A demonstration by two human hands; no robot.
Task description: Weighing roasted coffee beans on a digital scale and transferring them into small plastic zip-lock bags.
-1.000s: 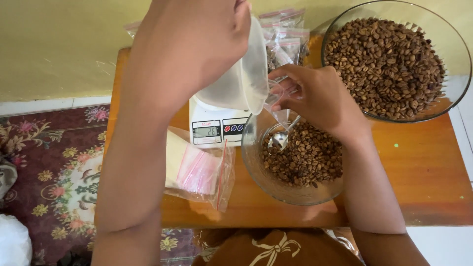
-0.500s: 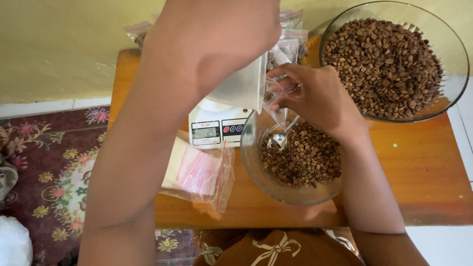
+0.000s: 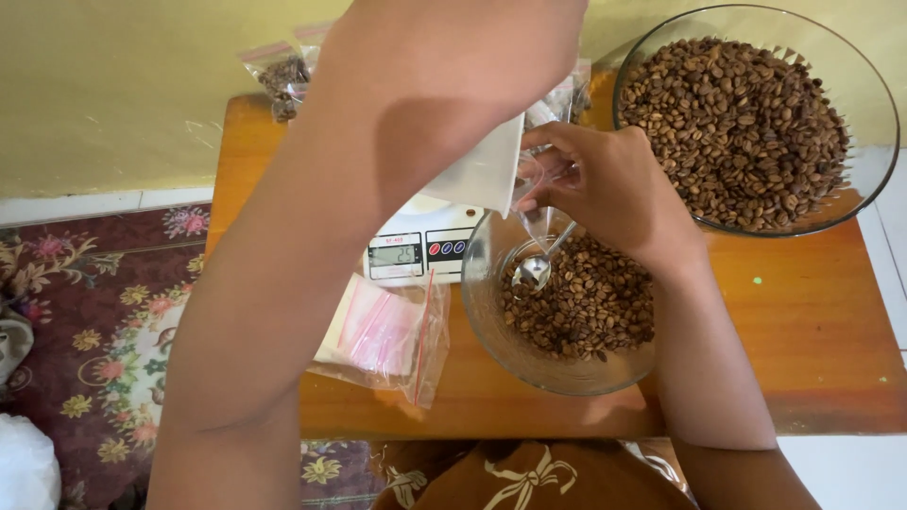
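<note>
We see a bright picture with soft daylight all over. Our left arm (image 3: 378, 189) is very close and looks a bit blurry, and it drops a soft shadow on the scale (image 3: 416, 247). The big glass bowl (image 3: 855, 104) has shiny glare on its rim.

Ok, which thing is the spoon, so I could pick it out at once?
Start at the wooden table and find the small glass bowl of beans at its front edge, beside the scale. The spoon leans inside that bowl under the right hand, the only shiny metal thing among brown beans.
</note>
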